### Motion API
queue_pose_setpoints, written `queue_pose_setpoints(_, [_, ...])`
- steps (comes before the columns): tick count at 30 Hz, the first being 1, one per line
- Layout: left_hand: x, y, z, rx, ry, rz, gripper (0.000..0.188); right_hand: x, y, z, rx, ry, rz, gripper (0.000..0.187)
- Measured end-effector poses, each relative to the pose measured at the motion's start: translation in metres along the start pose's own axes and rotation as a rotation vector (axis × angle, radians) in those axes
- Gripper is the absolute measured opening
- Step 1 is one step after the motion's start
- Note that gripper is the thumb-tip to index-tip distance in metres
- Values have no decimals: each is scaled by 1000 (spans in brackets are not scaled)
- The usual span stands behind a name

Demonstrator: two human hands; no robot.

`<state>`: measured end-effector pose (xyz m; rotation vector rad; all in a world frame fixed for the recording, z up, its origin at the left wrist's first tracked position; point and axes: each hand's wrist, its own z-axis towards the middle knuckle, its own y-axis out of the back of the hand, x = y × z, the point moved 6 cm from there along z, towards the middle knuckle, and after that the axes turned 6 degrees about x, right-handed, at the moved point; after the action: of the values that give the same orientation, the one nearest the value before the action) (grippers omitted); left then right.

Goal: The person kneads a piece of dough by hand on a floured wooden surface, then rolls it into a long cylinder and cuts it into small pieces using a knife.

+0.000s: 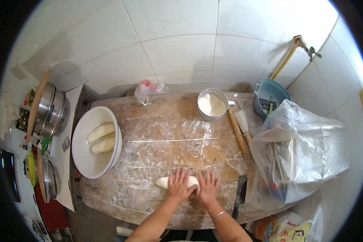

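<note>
A pale, elongated roll of dough (pixel 162 182) lies crosswise on the floured wooden board (pixel 161 153), near its front edge. My left hand (pixel 179 184) rests flat on the middle of the roll, fingers stretched forward. Beside it my right hand (pixel 207 186) lies over the roll's right end with fingers spread, hiding that end. The left tip of the dough sticks out past my left hand. Two similar dough rolls (pixel 101 133) sit in a large white bowl (pixel 78 161) at the left of the board.
A metal cup of flour (pixel 211 105) stands at the back. To the right lie a rolling pin (pixel 237 135), a brush (pixel 242 121) and a dark-bladed knife (pixel 240 191). A plastic-covered box (pixel 302 153) fills the right side, with a blue basin (pixel 272 90) behind it. Steel pots (pixel 52 109) stand far left.
</note>
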<state>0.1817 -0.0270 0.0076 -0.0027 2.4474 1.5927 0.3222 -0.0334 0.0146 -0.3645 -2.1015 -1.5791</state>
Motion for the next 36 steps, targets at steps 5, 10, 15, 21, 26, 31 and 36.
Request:
queue_pose_setpoints(5, [4,40,64,-36,71,-2,72,-15,18,64,-82,-38,-13,60])
queue_pose_setpoints(10, [27,52,110,-159,266,-181,70,-17,25,104,-85,-11,-87,64])
queue_pose_setpoints(15, [55,72,105,-556,165,-534,57,28,46,126,-195,73,-22,65])
queue_pose_setpoints(21, [43,17,42,-224,77,-32,60,60,1,87,-11,110,23,62])
queue_pose_setpoints(26, [33,-8,-40,-103,-97,-60,68,40,-19,6,57,141,-42,66])
queue_pose_setpoints(31, [33,-21,-91,66,-117,-168,80,36,-21,-43,200,53,-109,66])
queue_pose_setpoints(36, [49,6,-23,36,10,-25,77,32,-6,11,64,-18,-100,66])
